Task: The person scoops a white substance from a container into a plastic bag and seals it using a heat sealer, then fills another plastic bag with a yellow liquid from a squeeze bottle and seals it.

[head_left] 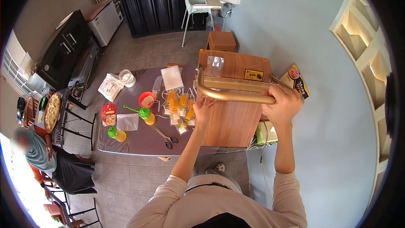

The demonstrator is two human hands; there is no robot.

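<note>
A wood-grain box machine (pixel 234 122) with a bent gold handle bar (pixel 236 97) stands on the right part of the table. My right hand (pixel 282 103) is closed around the right end of this bar. At the bar's left end, my left hand (pixel 202 109) has its fingers drawn together against the machine's front edge; what they pinch is hidden. Just left of it lie several small clear sachets with orange-yellow filling (pixel 174 101). A clear plastic piece (pixel 215 62) rests on the machine's top.
The dark table (pixel 139 141) also holds scissors (pixel 166 137), a green-capped squeeze bottle (pixel 147 115), another bottle (pixel 117 134), a red bowl (pixel 147 100), a white tub (pixel 127 78) and plastic bags (pixel 172 78). A menu card (pixel 295 80) stands by the wall. A person (pixel 59 160) is at far left.
</note>
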